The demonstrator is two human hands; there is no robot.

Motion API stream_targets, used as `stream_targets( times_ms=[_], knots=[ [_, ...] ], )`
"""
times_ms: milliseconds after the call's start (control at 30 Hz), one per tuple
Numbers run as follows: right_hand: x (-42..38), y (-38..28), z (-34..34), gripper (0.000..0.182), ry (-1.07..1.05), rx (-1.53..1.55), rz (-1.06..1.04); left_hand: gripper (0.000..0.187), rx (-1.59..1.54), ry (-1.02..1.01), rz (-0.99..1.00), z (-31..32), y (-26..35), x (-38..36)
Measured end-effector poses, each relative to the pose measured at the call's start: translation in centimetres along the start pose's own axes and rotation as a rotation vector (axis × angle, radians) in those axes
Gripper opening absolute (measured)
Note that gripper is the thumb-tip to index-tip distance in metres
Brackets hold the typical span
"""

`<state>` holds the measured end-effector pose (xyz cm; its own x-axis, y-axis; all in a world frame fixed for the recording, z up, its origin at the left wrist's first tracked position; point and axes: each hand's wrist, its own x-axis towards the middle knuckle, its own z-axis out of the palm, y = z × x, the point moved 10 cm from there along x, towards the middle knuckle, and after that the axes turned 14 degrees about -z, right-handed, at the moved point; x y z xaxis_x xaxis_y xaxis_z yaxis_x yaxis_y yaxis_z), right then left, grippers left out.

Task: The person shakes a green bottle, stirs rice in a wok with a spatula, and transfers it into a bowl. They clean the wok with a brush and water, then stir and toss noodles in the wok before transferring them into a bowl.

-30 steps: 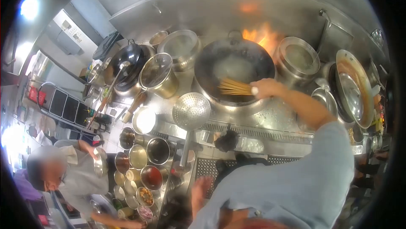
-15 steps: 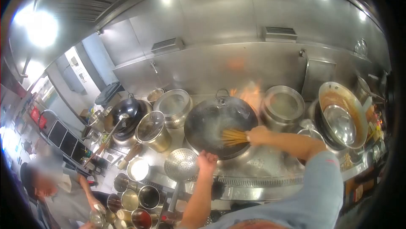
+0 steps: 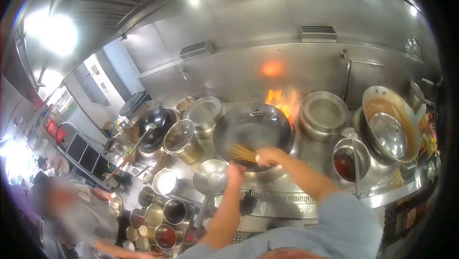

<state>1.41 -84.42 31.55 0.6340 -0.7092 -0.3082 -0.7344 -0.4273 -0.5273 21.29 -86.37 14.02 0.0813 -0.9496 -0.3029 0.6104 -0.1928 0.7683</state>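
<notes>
A large black wok (image 3: 277,127) sits over the burner, steam rising from it. My right hand (image 3: 268,156) grips a bamboo wok brush (image 3: 245,154), its bristles down inside the wok near the front left. At the wok's near rim, my left hand (image 3: 235,172) is closed, apparently round the near handle, which the fingers hide. Orange flames (image 3: 282,103) flare behind the wok's far right rim. Beside my left hand lies a perforated strainer (image 3: 210,176), its long handle pointing down toward me.
Lidded pots (image 3: 324,111) flank the wok. At right stand a pot of dark red liquid (image 3: 345,164) with a ladle across it and a wide stained pan (image 3: 370,97). Another wok (image 3: 152,121) is at left. A co-worker (image 3: 88,216) stands lower left beside several seasoning containers (image 3: 166,236).
The brush and my right hand have moved left and toward me inside the wok. Flames behind it look brighter. The view has shifted slightly, and the co-worker's arm now reaches toward the containers.
</notes>
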Motion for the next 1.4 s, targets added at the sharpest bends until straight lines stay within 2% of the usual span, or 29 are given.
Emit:
stream_targets(
  times_ms=[33, 67, 100, 133, 167, 200, 267, 300, 333, 400, 467, 533, 567, 633, 733, 767, 800, 867, 933, 1033, 1133, 1233, 1267, 1300, 1367, 1400],
  knots=[
    [-3.1, 0.5, 0.5, 0.063, -0.038, 0.052, -0.055, 0.018, 0.012, 0.037, -0.015, 1.1, 1.2, -1.7],
    [-3.9, 3.0, 0.0, 0.072, 0.009, -0.165, -0.133, 0.019, 0.026, 0.053, -0.020, 1.6, 2.3, -3.0],
    [-9.1, 2.1, -2.6, 0.070, -0.065, 0.035, -0.003, 0.020, 0.040, 0.061, -0.015, 2.1, 3.2, -4.3],
    [-11.8, 5.2, -4.6, 0.064, 0.063, 0.117, 0.123, 0.021, 0.060, 0.064, -0.002, 2.4, 4.4, -5.4],
    [-13.2, 7.1, -5.9, 0.056, 0.042, 0.052, 0.165, 0.023, 0.077, 0.063, 0.007, 2.9, 5.5, -6.5],
    [-15.1, 9.0, -7.3, 0.050, 0.141, 0.007, 0.236, 0.024, 0.082, 0.058, 0.012, 3.5, 6.6, -7.6],
    [-19.5, 9.4, -6.4, 0.052, 0.444, 0.330, 0.348, 0.025, 0.046, 0.071, -0.036, 5.1, 8.6, -9.9],
    [-21.9, 9.4, -5.9, 0.053, 0.616, 0.482, 0.376, 0.026, -0.069, 0.036, -0.080, 6.3, 9.5, -10.4],
    [-21.1, 11.6, -2.8, 0.056, 0.733, 0.604, 0.382, 0.025, -0.042, 0.091, -0.112, 7.4, 10.5, -11.1],
    [-17.0, 15.9, 8.9, 0.064, 0.827, 0.784, 0.395, 0.025, 0.010, 0.112, -0.123, 8.9, 11.4, -10.4],
    [-17.6, 18.3, 19.0, 0.071, 0.854, 0.880, 0.417, 0.025, 0.064, 0.074, -0.093, 9.2, 11.8, -9.7],
    [-21.2, 17.6, 22.0, 0.066, 0.882, 0.887, 0.378, 0.026, 0.078, 0.083, -0.085, 9.4, 12.3, -10.3],
    [-22.5, 16.2, 22.2, 0.066, 0.853, 1.028, 0.404, 0.027, 0.084, 0.083, -0.078, 10.0, 12.8, -10.6],
    [-25.7, 10.2, 21.6, 0.065, 0.791, 1.320, 0.469, 0.028, 0.174, 0.052, -0.024, 10.6, 13.0, -9.9],
    [-26.2, 7.9, 23.0, 0.050, 0.893, 1.607, 0.411, 0.028, 0.314, 0.002, 0.092, 12.0, 13.8, -9.8],
    [-25.9, 6.8, 22.7, 0.038, 0.916, 1.672, 0.374, 0.029, 0.297, 0.008, 0.100, 13.3, 14.4, -10.8],
    [-25.5, 5.5, 22.5, 0.037, 0.926, 1.743, 0.373, 0.029, 0.283, 0.011, 0.107, 14.9, 14.7, -11.8],
    [-24.7, 3.6, 22.2, 0.034, 0.966, 1.895, 0.369, 0.029, 0.458, -0.004, 0.204, 16.4, 15.5, -10.8],
    [-22.7, 3.1, 22.7, 0.031, 0.969, 2.040, 0.281, 0.030, 0.406, 0.056, 0.147, 18.4, 16.0, -12.4],
    [-21.2, 0.1, 20.1, 0.026, 0.937, 2.247, 0.195, 0.030, 0.456, 0.044, 0.135, 21.0, 16.8, -13.1],
    [-18.9, -0.3, 16.9, 0.024, 0.945, 2.231, 0.137, 0.030, 0.568, 0.026, 0.123, 22.6, 17.6, -11.3],
    [-16.7, 0.6, 15.0, 0.022, 0.901, 2.224, 0.106, 0.035, 0.891, 0.132, 0.328, 24.4, 18.5, -14.0],
    [-15.7, 0.5, 14.7, 0.022, 0.875, 2.235, 0.102, 0.037, 1.008, 0.105, 0.355, 25.2, 17.9, -15.2],
    [-15.2, 0.6, 14.9, 0.021, 0.868, 2.219, 0.124, 0.039, 1.131, 0.225, 0.619, 24.5, 17.4, -15.6],
    [-14.2, 0.4, 16.1, 0.024, 0.818, 2.242, 0.070, 0.039, 1.023, 0.190, 0.607, 24.9, 15.5, -21.9],
    [-14.0, 0.3, 16.6, 0.025, 0.802, 2.254, 0.045, 0.037, 1.112, 0.185, 0.641, 24.5, 14.3, -23.2]
  ],
)
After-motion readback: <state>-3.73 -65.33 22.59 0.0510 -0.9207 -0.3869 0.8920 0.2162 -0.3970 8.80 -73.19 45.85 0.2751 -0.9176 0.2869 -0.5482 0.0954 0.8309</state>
